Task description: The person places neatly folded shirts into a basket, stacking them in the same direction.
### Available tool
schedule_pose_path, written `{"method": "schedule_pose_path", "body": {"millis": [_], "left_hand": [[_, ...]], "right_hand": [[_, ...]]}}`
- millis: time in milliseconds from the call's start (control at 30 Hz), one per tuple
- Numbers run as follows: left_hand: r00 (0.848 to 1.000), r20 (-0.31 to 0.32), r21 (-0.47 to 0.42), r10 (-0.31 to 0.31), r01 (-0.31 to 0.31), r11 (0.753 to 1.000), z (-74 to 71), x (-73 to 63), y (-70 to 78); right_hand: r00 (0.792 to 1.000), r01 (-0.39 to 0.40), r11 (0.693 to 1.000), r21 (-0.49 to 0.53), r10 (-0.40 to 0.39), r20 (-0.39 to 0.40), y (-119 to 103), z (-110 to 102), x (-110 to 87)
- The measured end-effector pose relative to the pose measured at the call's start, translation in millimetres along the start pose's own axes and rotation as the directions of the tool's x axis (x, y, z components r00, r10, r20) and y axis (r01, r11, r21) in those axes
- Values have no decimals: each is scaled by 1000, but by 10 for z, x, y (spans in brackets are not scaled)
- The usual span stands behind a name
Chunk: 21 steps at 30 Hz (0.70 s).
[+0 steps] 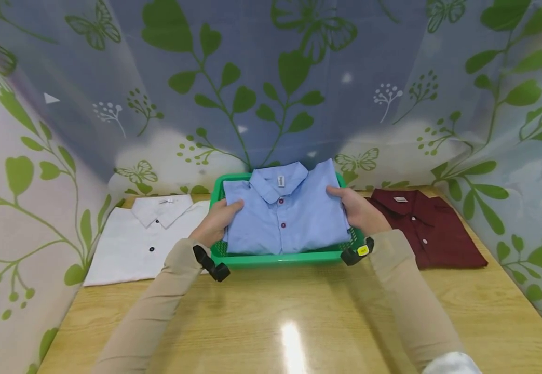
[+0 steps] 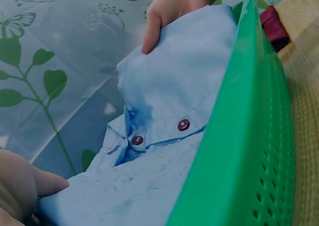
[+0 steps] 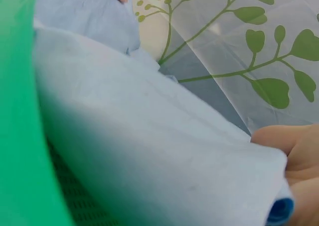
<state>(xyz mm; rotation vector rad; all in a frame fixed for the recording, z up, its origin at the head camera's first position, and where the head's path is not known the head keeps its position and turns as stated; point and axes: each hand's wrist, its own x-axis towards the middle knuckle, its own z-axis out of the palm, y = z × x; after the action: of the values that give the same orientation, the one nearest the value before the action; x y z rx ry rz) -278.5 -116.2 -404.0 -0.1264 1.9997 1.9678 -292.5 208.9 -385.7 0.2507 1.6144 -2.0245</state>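
Note:
A folded light blue shirt (image 1: 261, 223) with dark red buttons lies in and above a green plastic basket (image 1: 280, 258). My left hand (image 1: 217, 221) grips the shirt's left side, thumb on top and fingers underneath. On the other side my right hand (image 1: 360, 209) pinches the shirt's right edge, which is raised a little. In the right wrist view the right hand (image 3: 294, 159) holds the folded edge of the cloth, with the basket's wall (image 3: 25, 136) beside it. The left wrist view shows the left thumb (image 2: 50, 182) on the fabric; the fingers beneath are hidden.
To the left of the basket lies a folded white shirt (image 1: 126, 244) with dark buttons. A folded maroon shirt (image 1: 439, 228) lies to the right. All stand on a wooden table (image 1: 252, 317), with a leaf-patterned curtain (image 1: 261, 72) behind and at both sides.

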Motion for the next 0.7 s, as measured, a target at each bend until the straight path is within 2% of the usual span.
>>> {"method": "schedule_pose_path", "body": {"millis": [167,300,400,467,533,600,700], "left_hand": [[999,35,84,-15,12,996,-8,-22,-18],[991,126,142,-52,34,989,-22,-40,-35],[983,172,160,-62,35,987,-15,-37,-44],[984,172,174,-56,26,984,-4,-28,-52],[989,143,215,-30,-1,977,-2,-29,-56],[994,108,303,20,-52,952,0,-34,-63],[993,71,461,94,-116,880,11,-64,-39]], "right_hand": [[1000,-9,999,-38,8,-9,80,2,55],[999,-28,998,-64,26,-31,157,9,123],[998,-36,996,-86,31,-58,192,11,162],[997,-31,994,-105,23,-73,205,7,178],[996,-35,993,-117,26,-79,213,9,193],[996,-41,992,-123,30,-89,222,10,204],[994,-48,989,-138,34,-102,232,13,216]]}}
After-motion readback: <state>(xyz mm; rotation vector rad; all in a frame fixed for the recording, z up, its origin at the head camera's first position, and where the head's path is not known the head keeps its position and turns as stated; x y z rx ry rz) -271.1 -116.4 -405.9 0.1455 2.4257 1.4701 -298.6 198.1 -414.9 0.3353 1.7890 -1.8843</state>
